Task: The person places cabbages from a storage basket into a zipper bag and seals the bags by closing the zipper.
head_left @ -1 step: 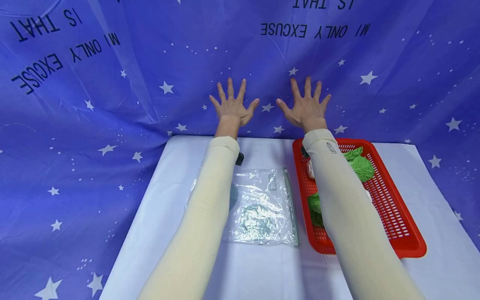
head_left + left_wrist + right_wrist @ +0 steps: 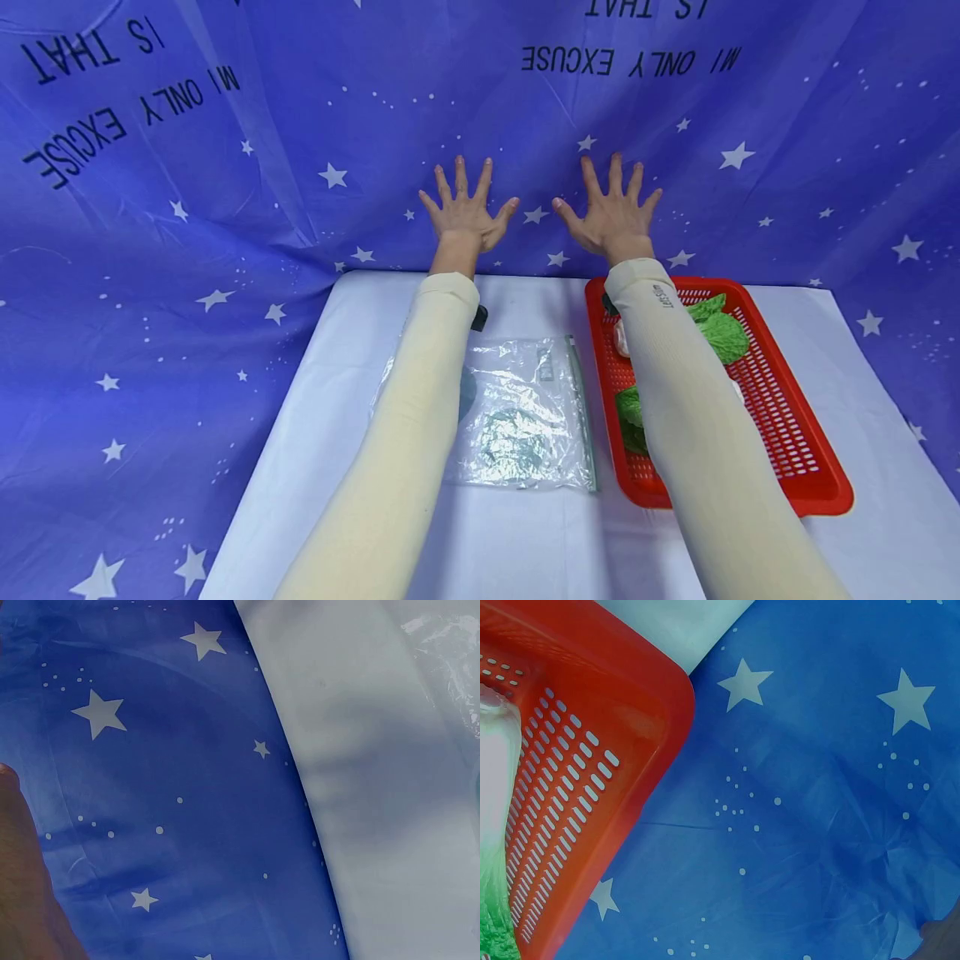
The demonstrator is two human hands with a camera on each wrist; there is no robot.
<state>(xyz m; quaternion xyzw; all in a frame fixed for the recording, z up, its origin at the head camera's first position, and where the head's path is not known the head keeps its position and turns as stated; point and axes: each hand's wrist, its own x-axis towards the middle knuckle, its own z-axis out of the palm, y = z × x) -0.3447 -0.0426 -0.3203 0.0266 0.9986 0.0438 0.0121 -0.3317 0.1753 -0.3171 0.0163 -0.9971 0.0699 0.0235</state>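
Both hands reach out past the far table edge in the head view, backs toward me, fingers straight and spread. My left hand (image 2: pixel 465 217) holds nothing, and neither does my right hand (image 2: pixel 613 215); the thumbs point toward each other. Under the left forearm lies a clear plastic zip bag (image 2: pixel 525 400) with green print, flat on the table and partly hidden by the sleeve. A red plastic basket (image 2: pixel 806 417) sits below the right forearm. Inside it are leafy green vegetables (image 2: pixel 723 337), partly covered by the arm; the right wrist view shows a white-stemmed one (image 2: pixel 495 772).
A white cloth covers the table (image 2: pixel 517 542). Behind it and down its sides hangs a blue cloth (image 2: pixel 285 100) with white stars and black lettering. A small black object (image 2: pixel 480 318) shows beside the left sleeve cuff.
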